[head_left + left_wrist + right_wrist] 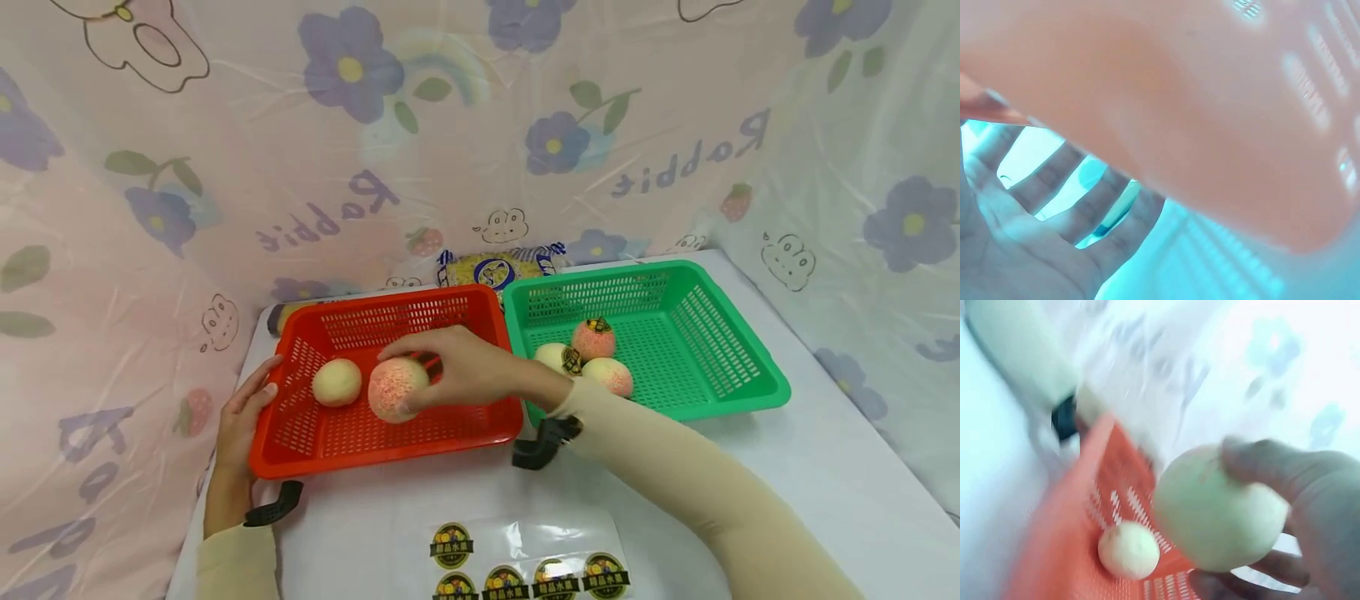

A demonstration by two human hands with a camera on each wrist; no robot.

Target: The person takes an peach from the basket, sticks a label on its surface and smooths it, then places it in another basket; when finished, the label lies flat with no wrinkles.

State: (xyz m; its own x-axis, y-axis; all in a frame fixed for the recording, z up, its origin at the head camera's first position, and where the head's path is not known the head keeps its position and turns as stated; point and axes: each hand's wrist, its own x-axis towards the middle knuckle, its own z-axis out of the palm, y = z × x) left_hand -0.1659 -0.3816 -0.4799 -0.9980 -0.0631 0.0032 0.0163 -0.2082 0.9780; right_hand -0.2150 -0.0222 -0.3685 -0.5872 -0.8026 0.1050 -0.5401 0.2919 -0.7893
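My right hand [468,367] grips a pink-and-cream peach [393,392] between thumb and fingers, over the red basket [390,454]. In the right wrist view, the held peach [1210,512] shows its pale side. A second, cream peach [337,382] lies in the basket's left part. At that basket's left rim my left hand [238,421] touches the side; the left wrist view has its fingers [1050,178] spread and fairly straight along the outer wall. To the right, a green basket [697,358] holds a pink peach [593,339] and two paler ones, with dark round stickers on some.
A glossy sheet of black-and-gold round stickers [555,575] lies at the front of the white table [360,533]. Behind the baskets sits a yellow-and-blue package [495,271]. Printed fabric [465,150] encloses the back and sides. The baskets stand side by side.
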